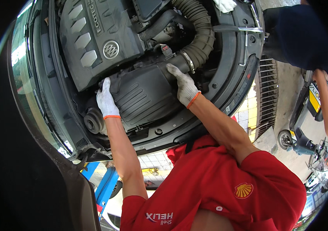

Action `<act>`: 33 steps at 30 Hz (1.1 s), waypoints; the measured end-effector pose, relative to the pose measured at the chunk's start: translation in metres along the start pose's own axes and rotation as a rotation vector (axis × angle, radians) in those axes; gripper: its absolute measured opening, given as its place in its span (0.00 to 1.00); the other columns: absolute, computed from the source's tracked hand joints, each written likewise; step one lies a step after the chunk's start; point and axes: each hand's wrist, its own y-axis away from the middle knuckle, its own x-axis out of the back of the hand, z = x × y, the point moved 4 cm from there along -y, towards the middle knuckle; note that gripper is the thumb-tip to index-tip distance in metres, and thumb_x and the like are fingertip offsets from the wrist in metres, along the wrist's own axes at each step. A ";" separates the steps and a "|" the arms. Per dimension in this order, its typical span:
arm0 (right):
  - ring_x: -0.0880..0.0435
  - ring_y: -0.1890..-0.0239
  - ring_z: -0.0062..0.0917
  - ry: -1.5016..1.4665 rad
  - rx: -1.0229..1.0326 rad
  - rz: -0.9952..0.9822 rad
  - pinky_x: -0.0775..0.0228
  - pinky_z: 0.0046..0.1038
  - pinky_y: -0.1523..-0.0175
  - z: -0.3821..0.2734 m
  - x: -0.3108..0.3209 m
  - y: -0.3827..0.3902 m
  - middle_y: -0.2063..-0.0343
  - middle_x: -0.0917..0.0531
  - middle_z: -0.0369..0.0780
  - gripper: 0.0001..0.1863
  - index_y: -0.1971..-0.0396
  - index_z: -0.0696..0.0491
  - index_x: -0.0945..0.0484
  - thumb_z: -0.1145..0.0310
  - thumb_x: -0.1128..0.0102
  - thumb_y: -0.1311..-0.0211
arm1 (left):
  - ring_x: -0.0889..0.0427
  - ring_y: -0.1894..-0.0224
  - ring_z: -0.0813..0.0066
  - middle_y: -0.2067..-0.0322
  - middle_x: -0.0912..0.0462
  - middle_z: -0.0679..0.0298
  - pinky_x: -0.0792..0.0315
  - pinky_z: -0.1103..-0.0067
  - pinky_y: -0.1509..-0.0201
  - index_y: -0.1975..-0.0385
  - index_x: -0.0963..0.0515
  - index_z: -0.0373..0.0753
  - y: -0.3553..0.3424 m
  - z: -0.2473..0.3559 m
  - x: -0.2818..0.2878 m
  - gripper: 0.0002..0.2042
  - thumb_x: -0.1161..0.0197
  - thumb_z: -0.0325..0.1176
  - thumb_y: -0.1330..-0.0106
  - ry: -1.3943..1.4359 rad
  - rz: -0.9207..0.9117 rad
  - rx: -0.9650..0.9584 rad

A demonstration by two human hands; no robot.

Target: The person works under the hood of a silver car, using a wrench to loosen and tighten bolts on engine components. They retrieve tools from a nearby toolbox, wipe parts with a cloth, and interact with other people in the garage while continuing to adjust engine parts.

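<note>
A black ribbed air filter housing (pixel 144 96) sits in the car's engine bay, between my two hands. Both wear white knit gloves with orange cuffs. My left hand (pixel 107 101) holds the housing's left end, fingers together along its edge. At the other end, my right hand (pixel 186 87) grips the housing beside the outlet; some of its fingers are hidden behind the side. A corrugated intake hose (pixel 204 34) joins the outlet, with a metal hose clamp (pixel 189 62) round the joint. Near the outlet shows a small sensor connector (pixel 166 50).
The grey engine cover (pixel 98 38) lies beyond the housing. Silver tools (pixel 245 48) and a white cloth or glove (pixel 224 5) rest on the front panel. Another person in dark clothes (pixel 298 34) stands at right, near a scooter (pixel 302 142). A blue post (pixel 106 188) stands lower left.
</note>
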 end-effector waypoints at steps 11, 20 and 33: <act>0.21 0.38 0.29 -0.297 0.023 0.004 0.31 0.32 0.27 -0.001 0.001 -0.006 0.41 0.17 0.38 0.29 0.41 0.54 0.17 0.58 0.19 0.39 | 0.19 0.42 0.65 0.41 0.15 0.53 0.31 0.73 0.31 0.38 0.21 0.22 0.006 0.005 0.010 0.32 0.24 0.43 0.33 0.003 0.036 -0.121; 0.18 0.42 0.34 -0.220 0.000 0.100 0.25 0.40 0.32 -0.010 -0.015 0.001 0.42 0.16 0.39 0.26 0.42 0.49 0.18 0.57 0.23 0.37 | 0.18 0.45 0.67 0.44 0.14 0.53 0.29 0.74 0.34 0.40 0.20 0.22 0.007 0.010 0.007 0.30 0.25 0.44 0.31 -0.013 0.053 -0.128; 0.28 0.27 0.44 0.740 -0.102 0.073 0.41 0.40 0.22 -0.046 0.027 0.018 0.28 0.24 0.51 0.46 0.27 0.59 0.29 0.40 0.30 0.33 | 0.13 0.47 0.62 0.44 0.13 0.50 0.21 0.70 0.40 0.39 0.20 0.24 0.011 0.016 0.004 0.31 0.28 0.48 0.29 -0.067 -0.055 -0.034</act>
